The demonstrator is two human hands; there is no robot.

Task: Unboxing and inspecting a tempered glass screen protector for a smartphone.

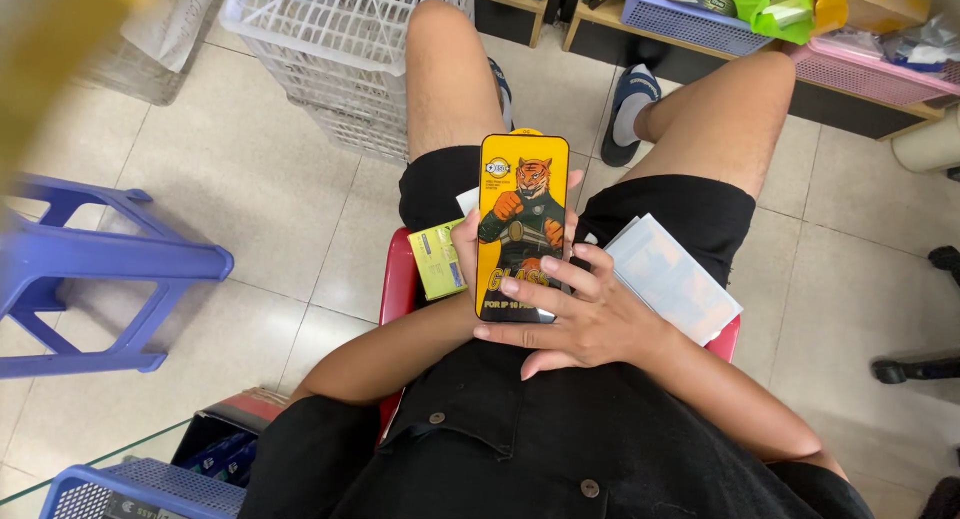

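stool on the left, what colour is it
Blue-purple plastic stool, seen in the head view.

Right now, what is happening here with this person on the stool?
A seated person holds a flat yellow packet upright over the lap with both hands. The left hand grips it from behind; the right hand lies across its lower front. A small green box and a pale sleeve rest on the thighs.

A pale tiled floor carries a blue plastic stool, stacked white plastic baskets, a red stool under the seated person, and a blue basket near a dark box.
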